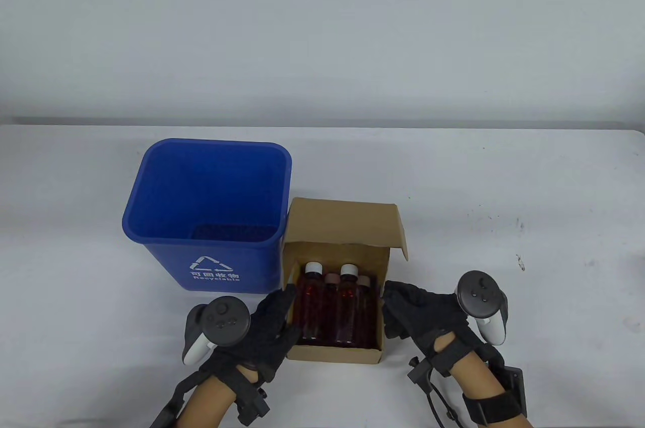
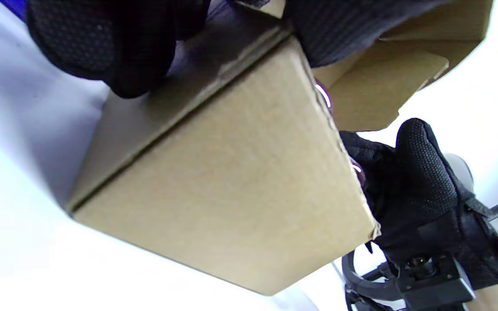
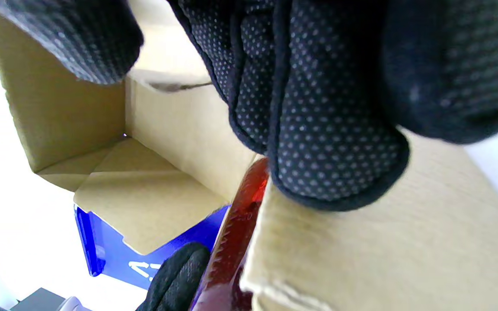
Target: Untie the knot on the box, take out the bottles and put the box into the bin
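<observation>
Box (image 1: 335, 347) open at 6 o'clock, bin (image 1: 206, 216) touching at 10, bottles (image 1: 335, 307) still inside. Left hand (image 1: 269, 327) & right hand (image 1: 418, 314) gripping opp. walls, prob. steadying box for bottle removal.

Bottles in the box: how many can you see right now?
4, side by side in the open box: white-capped bottles and, pinkish-capped ones and slightly lower between and right of them. More could be hidden underneath.

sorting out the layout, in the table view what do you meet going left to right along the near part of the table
left hand → cardboard box holding the bottles → right hand. The blue bin stands farther back, overlapping the left hand and box, so it is left out.
</observation>
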The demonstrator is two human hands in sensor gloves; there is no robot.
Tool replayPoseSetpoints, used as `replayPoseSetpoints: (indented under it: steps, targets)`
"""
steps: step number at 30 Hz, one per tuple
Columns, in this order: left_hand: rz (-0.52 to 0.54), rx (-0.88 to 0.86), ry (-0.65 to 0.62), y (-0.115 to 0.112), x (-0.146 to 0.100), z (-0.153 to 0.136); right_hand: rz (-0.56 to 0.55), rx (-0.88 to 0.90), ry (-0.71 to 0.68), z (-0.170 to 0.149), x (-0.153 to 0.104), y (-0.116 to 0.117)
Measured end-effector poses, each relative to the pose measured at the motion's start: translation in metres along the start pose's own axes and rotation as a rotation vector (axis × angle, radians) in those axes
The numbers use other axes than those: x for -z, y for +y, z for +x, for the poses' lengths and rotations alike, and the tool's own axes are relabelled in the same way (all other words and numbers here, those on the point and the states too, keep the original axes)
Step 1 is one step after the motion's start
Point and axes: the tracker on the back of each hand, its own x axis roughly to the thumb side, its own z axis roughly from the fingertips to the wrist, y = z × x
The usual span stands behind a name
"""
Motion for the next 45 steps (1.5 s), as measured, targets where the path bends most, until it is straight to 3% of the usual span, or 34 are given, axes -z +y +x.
replayPoseSetpoints:
  steps: [11, 21, 27, 32, 36, 38, 45]
  targets:
    - [-0.004, 0.040, 0.011, -0.002, -0.001, 0.003, -0.079, -0.056, -0.135, 0.006, 0.001, -0.005]
    - [-0.003, 0.049, 0.013, -0.003, 0.000, 0.003, -0.053, -0.447, -0.108, 0.041, -0.008, 0.009]
    - [0.001, 0.053, 0.013, -0.004, 0.000, 0.003, 0.073, -0.608, -0.013, 0.089, -0.012, 0.029]
    - [0.009, 0.053, 0.008, -0.004, 0.001, 0.003, 0.436, -0.884, 0.220, 0.128, -0.014, 0.078]
    - [0.015, 0.055, -0.001, -0.005, 0.002, 0.003, 0.310, -0.995, 0.092, 0.133, 0.008, 0.104]
    - [0.021, 0.065, -0.003, -0.006, 0.001, 0.003, 0.248, -1.035, 0.144, 0.124, 0.023, 0.107]
    - [0.039, 0.135, -0.012, -0.006, 0.000, 0.007, 0.278, -1.141, 0.447, 0.088, 0.061, 0.114]
